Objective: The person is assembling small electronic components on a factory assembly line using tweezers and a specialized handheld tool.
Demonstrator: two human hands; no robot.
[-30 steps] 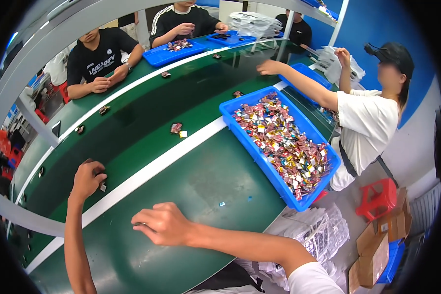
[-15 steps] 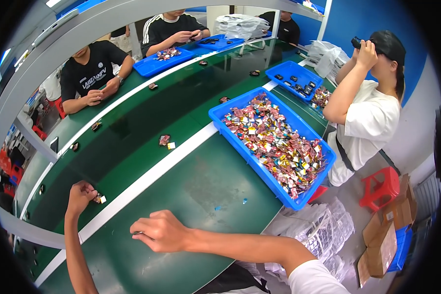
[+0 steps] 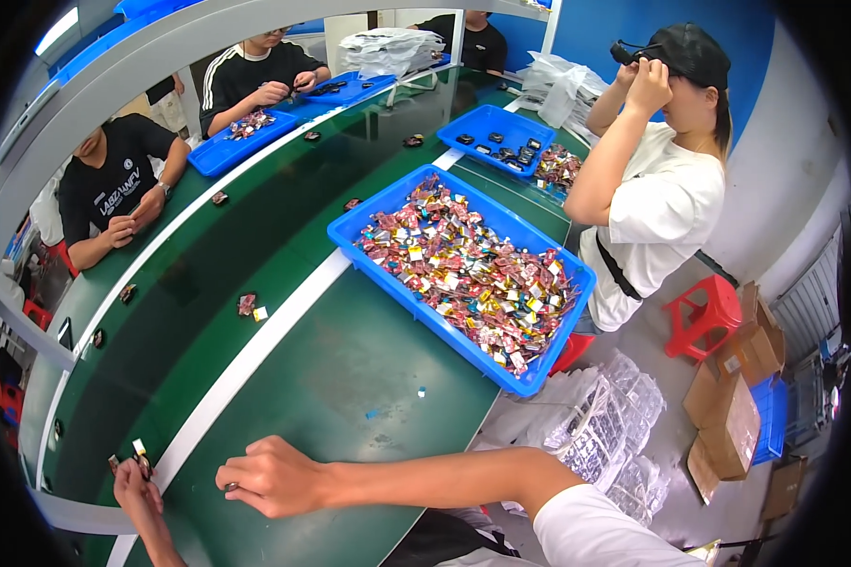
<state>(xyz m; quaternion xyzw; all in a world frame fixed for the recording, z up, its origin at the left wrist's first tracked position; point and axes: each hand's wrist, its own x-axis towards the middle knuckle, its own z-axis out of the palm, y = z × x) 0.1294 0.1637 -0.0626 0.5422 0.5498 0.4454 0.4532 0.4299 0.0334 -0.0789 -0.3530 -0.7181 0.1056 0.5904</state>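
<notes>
My left hand [image 3: 138, 489] is at the near side of the green conveyor, beside the white strip, its fingers closed on a small electronic part with a white tab [image 3: 140, 448]. Another small reddish-brown piece [image 3: 114, 463] shows by its fingertips; whether the hand holds it too I cannot tell. Over the green tabletop [image 3: 350, 350], my right hand [image 3: 272, 475] is closed, a small dark piece [image 3: 230, 487] pinched at its fingertips and mostly hidden. Farther up the conveyor lies a small reddish part [image 3: 247, 304] with a white tab.
A large blue tray [image 3: 388, 276] heaped with small parts stands to the right. A smaller blue tray [image 3: 463, 125] holds dark pieces. Several people sit across the conveyor; one stands at right, hands raised to headgear. A red stool [image 3: 702, 317] and cardboard boxes [image 3: 725, 430] are on the floor.
The view has shifted, so the scene sits farther left. My left hand has come nearer me and lifted the white-tabbed part off the conveyor. My right hand keeps its closed grip.
</notes>
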